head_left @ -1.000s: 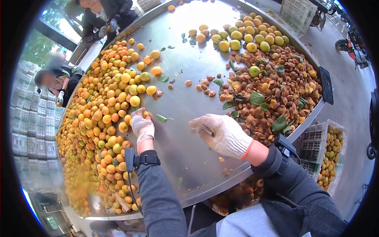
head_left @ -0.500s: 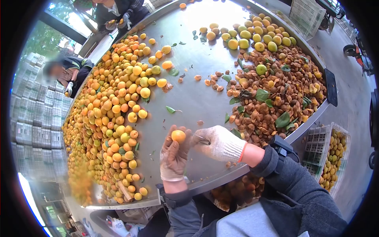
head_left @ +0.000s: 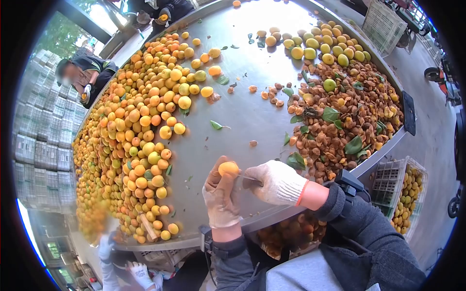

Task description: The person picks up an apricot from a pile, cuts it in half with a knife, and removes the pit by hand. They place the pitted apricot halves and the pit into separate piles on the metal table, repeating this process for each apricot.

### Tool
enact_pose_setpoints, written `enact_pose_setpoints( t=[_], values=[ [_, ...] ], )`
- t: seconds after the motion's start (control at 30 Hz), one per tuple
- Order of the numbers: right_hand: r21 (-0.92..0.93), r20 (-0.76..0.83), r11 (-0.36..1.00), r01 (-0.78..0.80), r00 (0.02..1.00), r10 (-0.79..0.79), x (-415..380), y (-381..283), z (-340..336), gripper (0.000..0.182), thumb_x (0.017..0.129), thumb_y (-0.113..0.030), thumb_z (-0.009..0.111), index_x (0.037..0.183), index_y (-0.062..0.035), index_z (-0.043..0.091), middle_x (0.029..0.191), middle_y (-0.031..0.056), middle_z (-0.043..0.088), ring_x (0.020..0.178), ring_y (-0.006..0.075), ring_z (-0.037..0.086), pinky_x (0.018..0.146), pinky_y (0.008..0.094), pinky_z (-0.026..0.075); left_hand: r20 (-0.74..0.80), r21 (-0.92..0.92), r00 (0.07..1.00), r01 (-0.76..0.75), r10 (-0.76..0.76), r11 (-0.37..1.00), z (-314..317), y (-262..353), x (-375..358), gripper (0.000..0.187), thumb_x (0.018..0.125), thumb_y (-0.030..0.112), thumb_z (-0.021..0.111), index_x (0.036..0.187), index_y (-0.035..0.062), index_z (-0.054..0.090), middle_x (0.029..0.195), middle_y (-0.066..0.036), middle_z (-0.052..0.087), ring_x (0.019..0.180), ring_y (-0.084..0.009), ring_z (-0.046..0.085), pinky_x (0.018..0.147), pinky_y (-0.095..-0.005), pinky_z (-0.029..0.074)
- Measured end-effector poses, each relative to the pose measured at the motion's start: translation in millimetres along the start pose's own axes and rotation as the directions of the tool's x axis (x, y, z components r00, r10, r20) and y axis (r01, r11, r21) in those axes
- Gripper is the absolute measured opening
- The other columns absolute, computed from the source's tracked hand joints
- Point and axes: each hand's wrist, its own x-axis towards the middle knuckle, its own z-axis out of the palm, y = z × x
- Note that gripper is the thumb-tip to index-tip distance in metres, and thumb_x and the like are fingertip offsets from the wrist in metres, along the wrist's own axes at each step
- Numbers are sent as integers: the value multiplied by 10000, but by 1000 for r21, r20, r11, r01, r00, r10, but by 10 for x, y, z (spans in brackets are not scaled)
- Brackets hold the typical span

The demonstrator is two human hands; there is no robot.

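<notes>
My left hand (head_left: pixel 222 198), in a stained whitish glove, grips a yellow-orange apricot (head_left: pixel 228 169) between thumb and fingers. In a white knitted glove with a red cuff edge, my right hand (head_left: pixel 279 181) closes around a slim metal tool (head_left: pixel 250 179). The tool's thin end reaches the apricot's right side; whether it pierces the skin I cannot make out. Both hands are above the near edge of a steel table (head_left: pixel 228 138). A long heap of apricots (head_left: pixel 136 126) covers its left side. On the right lies a heap of brown apricot pits (head_left: pixel 335 126) mixed with leaves.
Greenish-yellow apricots (head_left: pixel 310 48) lie at the far right of the table. A crate of fruit (head_left: pixel 407 194) stands on the floor to the right. Two people work along the far left side, and another person's gloved hands (head_left: pixel 141 274) show at lower left. Stacked crates (head_left: pixel 43 131) line the left.
The tool, pointing away before, now reaches the apricot as my hands come together. My left hand has tilted slightly right. At lower left, another person's gloved hand has risen toward the heap.
</notes>
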Motion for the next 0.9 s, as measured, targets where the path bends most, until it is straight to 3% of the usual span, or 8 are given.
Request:
enact_pose_setpoints(
  t=[0.03, 0.1, 0.3, 0.37, 0.47, 0.6, 0.73, 0.9],
  values=[
    [-15, 0, 1000, 8, 1000, -8, 1, 10, 23, 268, 797, -114, 577, 1049, -103, 671, 845, 178, 669, 776, 371, 647, 702, 412, 518, 0, -2, 1000, 1, -1, 1000, 34, -9, -29, 421, 823, 48, 733, 1211, -26, 586, 1059, -109, 665, 916, -188, 658, 872, -301, 529],
    [-30, 0, 999, 14, 1000, -14, 7, -4, 45, 223, 790, -114, 583, 994, -105, 673, 826, 186, 662, 751, 394, 630, 689, 431, 507, 4, 385, 988, -144, 154, 912, 106, -53, -89, 419, 827, 59, 735, 1209, -28, 590, 1045, -94, 663, 928, -157, 630, 824, -256, 507],
    [-130, -9, 990, -56, 998, 55, 9, -63, 32, 191, 791, -85, 563, 938, -64, 683, 795, 180, 667, 743, 344, 654, 695, 404, 505, -30, 411, 984, -148, 175, 900, 209, -56, -117, 420, 813, 30, 741, 1202, -33, 595, 1021, -86, 663, 894, -143, 621, 816, -240, 496],
    [342, 306, 911, -230, 944, 123, 18, -55, -79, 219, 795, -88, 552, 946, -40, 703, 790, 145, 690, 757, 250, 664, 717, 347, 499, -25, 392, 990, -116, 137, 912, 200, -22, -117, 442, 785, -3, 755, 1197, -29, 599, 1023, -80, 665, 884, -139, 626, 802, -235, 509],
    [463, 429, 832, -306, 899, 92, 3, -64, -148, 214, 774, -83, 628, 956, -11, 713, 743, 29, 661, 704, 85, 550, 672, 272, 475, 32, 341, 999, -19, 8, 940, 214, 144, -155, 465, 756, -46, 764, 1191, -22, 604, 1032, -77, 664, 885, -134, 629, 799, -233, 521],
    [445, 443, 862, -241, 896, 23, -15, -44, -203, 221, 775, -73, 625, 969, -18, 715, 805, 30, 684, 738, 99, 584, 703, 268, 486, 154, 349, 987, -101, 49, 932, 113, 126, -102, 470, 755, -65, 749, 1199, -21, 602, 1074, -80, 651, 933, -131, 617, 830, -238, 511],
    [484, 96, 873, -54, 995, 9, -57, -7, -478, 160, 783, -29, 627, 923, -16, 702, 839, 31, 678, 804, 104, 606, 745, 270, 502, 30, 195, 989, -151, 148, 969, -12, 81, -17, 472, 772, -79, 726, 1220, -22, 590, 1080, -65, 641, 972, -126, 599, 855, -243, 498],
    [371, -98, 920, -127, 980, 175, -54, -68, -371, 250, 818, -143, 690, 1035, -29, 646, 833, 37, 647, 804, 107, 599, 756, 271, 497, 92, 651, 971, -226, 221, 724, 243, -42, -107, 462, 750, -17, 774, 1176, 3, 594, 996, -34, 633, 931, -118, 606, 842, -261, 495]
  ],
)
